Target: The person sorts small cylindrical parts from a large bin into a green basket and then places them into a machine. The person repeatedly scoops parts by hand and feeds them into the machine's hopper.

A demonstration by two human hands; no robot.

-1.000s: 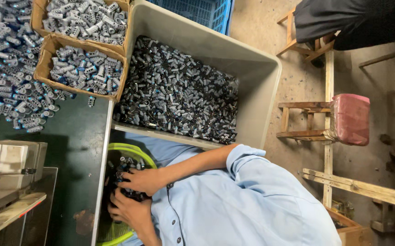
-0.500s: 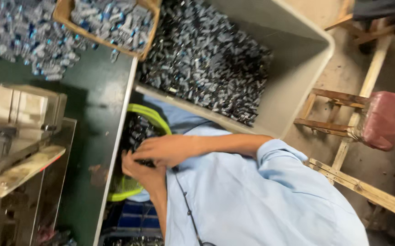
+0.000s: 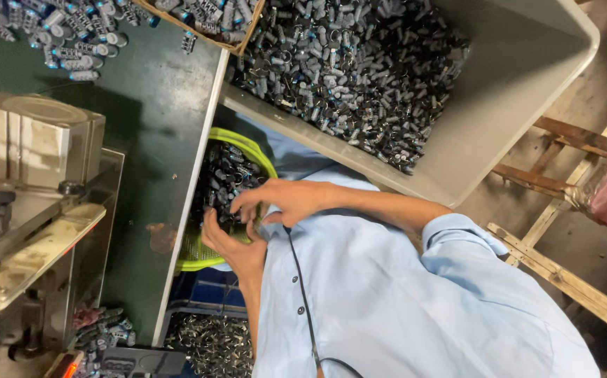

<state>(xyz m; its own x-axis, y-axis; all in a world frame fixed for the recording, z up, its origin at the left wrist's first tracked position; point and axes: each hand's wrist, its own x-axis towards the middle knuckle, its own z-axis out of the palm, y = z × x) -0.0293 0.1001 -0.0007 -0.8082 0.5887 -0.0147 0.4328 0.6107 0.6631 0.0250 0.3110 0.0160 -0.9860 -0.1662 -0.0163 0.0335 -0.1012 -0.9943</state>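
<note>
Hands both down in a yellow-green basket (image 3: 265,157) that sits at the table (image 3: 156,119) edge, against the person's lap.

- Right hand (image 3: 282,201): palm down over the basket's parts (image 3: 223,182), fingers spread and curled onto the heap. Cannot tell whether any piece is pinched.
- Left hand (image 3: 230,245): just below the right, at the near rim, cupped, fingertips among the same parts. The grip is hidden and cannot be told either.
- Parts in hand: small dark cylindrical pieces with metal ends, lying as a loose heap in the basket, under and between both hands.

Around them:
- Grey bin (image 3: 520,77) just beyond the basket, tilted, with a big pile (image 3: 359,77) of like pieces inside.
- Cardboard box (image 3: 244,38) on the table corner, filled with lighter, silvery-blue pieces; more of these lie loose (image 3: 72,42) on the green top.
- Metal machine (image 3: 30,182) stands on the table, well apart from the hands.
- Blue crate (image 3: 205,290) sits below the basket, with another dark heap (image 3: 212,346) beneath it.

Progress, as a judgement: the handling looks mid-run. The basket is far from empty, the bin holds a large stock, and the box appears full. Much more remains than the hands now cover.
</note>
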